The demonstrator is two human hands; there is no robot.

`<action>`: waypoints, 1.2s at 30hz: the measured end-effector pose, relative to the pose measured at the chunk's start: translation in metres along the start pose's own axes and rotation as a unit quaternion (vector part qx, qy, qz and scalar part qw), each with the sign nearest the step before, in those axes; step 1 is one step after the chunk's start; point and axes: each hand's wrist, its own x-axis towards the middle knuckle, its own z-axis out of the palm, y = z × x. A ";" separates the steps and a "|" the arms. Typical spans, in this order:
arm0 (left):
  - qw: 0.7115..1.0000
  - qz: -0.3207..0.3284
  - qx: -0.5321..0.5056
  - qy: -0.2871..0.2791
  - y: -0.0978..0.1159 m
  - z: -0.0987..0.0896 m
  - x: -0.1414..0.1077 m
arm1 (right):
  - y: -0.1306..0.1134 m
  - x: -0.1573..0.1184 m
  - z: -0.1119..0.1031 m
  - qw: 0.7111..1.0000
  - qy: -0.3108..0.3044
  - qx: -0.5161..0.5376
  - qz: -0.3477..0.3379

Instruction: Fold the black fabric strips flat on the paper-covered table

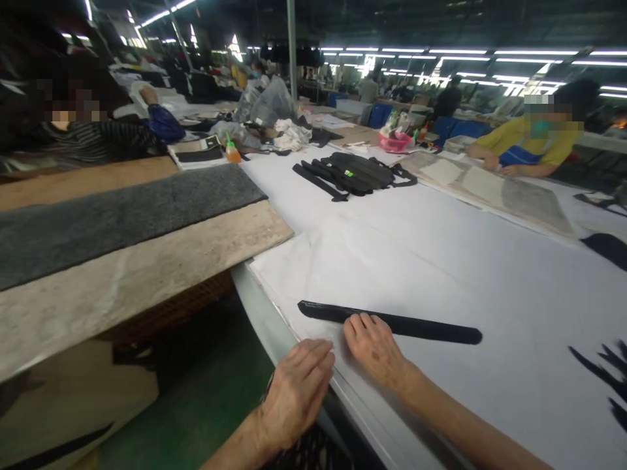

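Observation:
A long black fabric strip (421, 328) with angled ends lies on the white-covered table in front of me. My right hand (375, 349) is at its near edge, fingers curled and fingertips on the strip left of its middle. Just to the left, my left hand (301, 391) is over the table's near edge, apart from the strip. Its fingers are bent and pressed together, and its thumb is hidden. Whether something small is between those fingers cannot be made out.
Black fabric pieces (353, 173) are heaped farther back on the white table (392, 261). To the left is a board (206, 245) with dark grey felt (122, 212). An orange glue bottle (232, 151) and a pink basket (394, 141) stand behind. A person in yellow (563, 140) sits at right.

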 end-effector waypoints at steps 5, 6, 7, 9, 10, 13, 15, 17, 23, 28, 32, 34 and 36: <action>0.996 -0.006 0.088 -0.019 -0.003 0.006 -0.003 | -0.004 -0.006 -0.003 1.000 -0.002 0.023 -0.005; 0.995 -0.006 0.092 -0.020 -0.004 0.008 -0.002 | -0.004 -0.007 -0.005 1.000 -0.002 0.027 0.000; 0.995 -0.006 0.093 -0.020 -0.004 0.009 -0.002 | -0.003 -0.007 -0.007 0.999 -0.003 0.033 0.007; 0.996 -0.007 0.085 -0.013 -0.005 0.008 -0.001 | 0.000 -0.007 -0.013 0.998 -0.011 0.050 0.024; 0.997 -0.007 0.078 -0.007 -0.005 0.006 -0.001 | 0.001 -0.007 -0.016 0.998 -0.016 0.059 0.033; 0.998 -0.020 0.057 0.009 -0.010 -0.004 0.000 | 0.004 -0.007 -0.025 0.995 -0.014 0.082 0.054; 0.998 -0.047 0.047 0.013 -0.018 -0.012 0.003 | 0.004 -0.005 -0.028 0.991 -0.004 0.107 0.078; 0.995 -0.086 0.043 0.010 -0.030 -0.018 0.010 | 0.002 0.002 -0.027 0.984 -0.008 0.144 0.108; 0.973 -0.180 0.037 -0.141 -0.061 -0.023 0.044 | -0.003 0.041 -0.015 0.943 -0.126 0.251 0.181; 0.945 -0.199 0.047 -0.255 -0.066 -0.018 0.060 | -0.005 0.061 -0.009 0.923 -0.212 0.244 0.209; 0.937 -0.196 0.060 -0.282 -0.066 -0.016 0.065 | -0.006 0.064 -0.005 0.919 -0.223 0.249 0.210; 0.936 -0.197 0.064 -0.286 -0.066 -0.016 0.066 | -0.006 0.065 -0.003 0.919 -0.223 0.251 0.206; 0.935 -0.199 0.064 -0.287 -0.065 -0.016 0.066 | -0.006 0.065 -0.003 0.920 -0.222 0.252 0.202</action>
